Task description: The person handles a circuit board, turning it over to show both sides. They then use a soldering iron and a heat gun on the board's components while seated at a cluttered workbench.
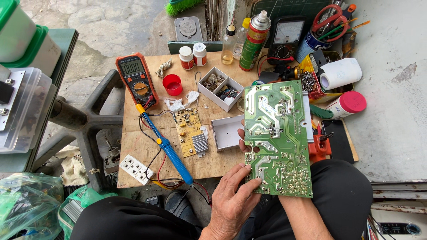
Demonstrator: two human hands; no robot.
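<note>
Head view, looking down over a cluttered wooden bench (209,166). I hold a large green circuit board (276,138) upright above my lap, solder side toward the camera, at the near right edge of the bench. My left hand (231,202) touches its lower left corner, fingers (243,171) loosely curled and closed against the edge rather than clamped. My right hand (243,141) is mostly hidden behind the board; only fingertips show at the left edge, so I judge it carries the board from behind, though I cannot tell how tightly.

Handling, as I judge it: the board is stiff, light and flat, yet fragile at its solder joints and at whatever components sit on the hidden face. It is best held by its bare edges and corners, not across the tracks.

On the bench lie 1 blue soldering iron (167,149), 1 orange multimeter (137,80), 1 smaller yellow circuit board (189,131) with a finned heat sink, 1 red cup (172,84), 1 white parts box (220,88), 1 open white tray (226,132) and 1 white socket strip (135,169). An aerosol can (254,41) stands at the far edge.
</note>
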